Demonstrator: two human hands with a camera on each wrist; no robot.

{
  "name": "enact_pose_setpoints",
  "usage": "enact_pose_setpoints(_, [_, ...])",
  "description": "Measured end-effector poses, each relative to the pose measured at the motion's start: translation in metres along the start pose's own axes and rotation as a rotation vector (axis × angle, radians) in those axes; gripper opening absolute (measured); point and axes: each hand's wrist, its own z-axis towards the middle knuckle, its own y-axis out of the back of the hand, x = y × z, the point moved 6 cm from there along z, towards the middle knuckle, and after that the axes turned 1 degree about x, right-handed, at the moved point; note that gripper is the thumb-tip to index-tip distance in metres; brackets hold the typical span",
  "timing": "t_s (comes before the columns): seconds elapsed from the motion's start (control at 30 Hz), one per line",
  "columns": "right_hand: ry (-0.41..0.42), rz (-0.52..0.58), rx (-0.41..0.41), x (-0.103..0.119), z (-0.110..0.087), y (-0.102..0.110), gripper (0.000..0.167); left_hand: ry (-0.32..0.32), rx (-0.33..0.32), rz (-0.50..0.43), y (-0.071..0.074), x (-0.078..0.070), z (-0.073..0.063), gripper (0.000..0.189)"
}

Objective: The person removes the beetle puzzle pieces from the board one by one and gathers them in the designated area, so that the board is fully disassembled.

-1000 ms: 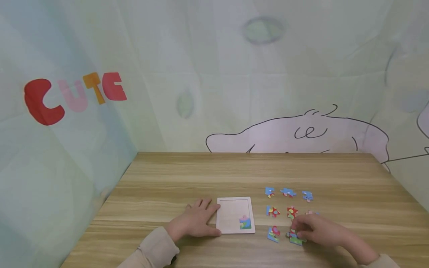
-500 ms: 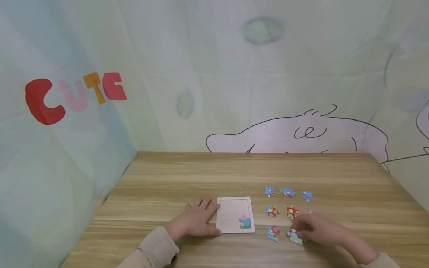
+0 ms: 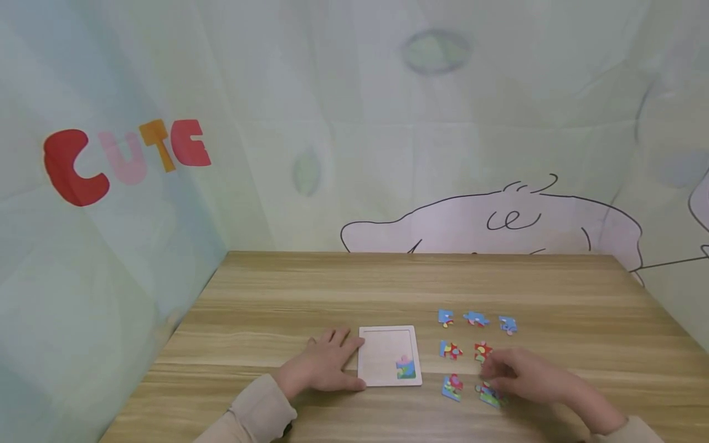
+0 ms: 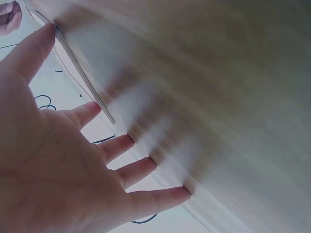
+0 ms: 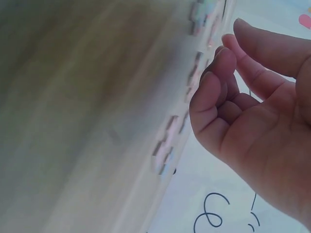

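My left hand (image 3: pixel 328 362) lies spread beside a square puzzle tray (image 3: pixel 382 383), its thumb and a finger touching the left edge. In the left wrist view the left hand (image 4: pixel 82 160) has its fingers straight, tips on the table. One jigsaw piece (image 3: pixel 405 368), blue, green and pink, sits in the tray's lower right corner. Over the loose pieces hovers my right hand (image 3: pixel 526 378), above and right of a green-blue piece (image 3: pixel 490 396). From the right wrist, the right hand (image 5: pixel 252 107) shows loosely bent fingers, thumb apart, with nothing visible between them.
Several loose pieces lie right of the tray: a blue one (image 3: pixel 445 317), a red one (image 3: pixel 483 351) and a lower left one (image 3: pixel 452 386) among them. The wooden table (image 3: pixel 310 295) meets a printed cloth backdrop (image 3: pixel 277 154) at the back and left.
My right hand has risen slightly, hiding a pink piece that showed behind it. The green-blue piece beside its fingers has shifted slightly. The left hand and tray stay put.
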Motion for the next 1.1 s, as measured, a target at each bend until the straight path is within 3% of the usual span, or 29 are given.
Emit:
enact_pose_setpoints(0.63, [0.098,-0.018,-0.012,0.028,0.029,0.009,0.012,0.005,0.007,-0.007,0.001,-0.001,0.000,0.082])
enact_pose_setpoints(0.93, [0.027,-0.052,0.024,0.047,0.053,0.004,0.012,0.005,-0.001,-0.003,0.001,-0.001,-0.001,0.082])
enact_pose_setpoints(1.1, [0.043,-0.085,0.039,0.055,0.066,0.001,0.016,-0.005,-0.008,-0.008,0.000,-0.001,-0.001,0.080])
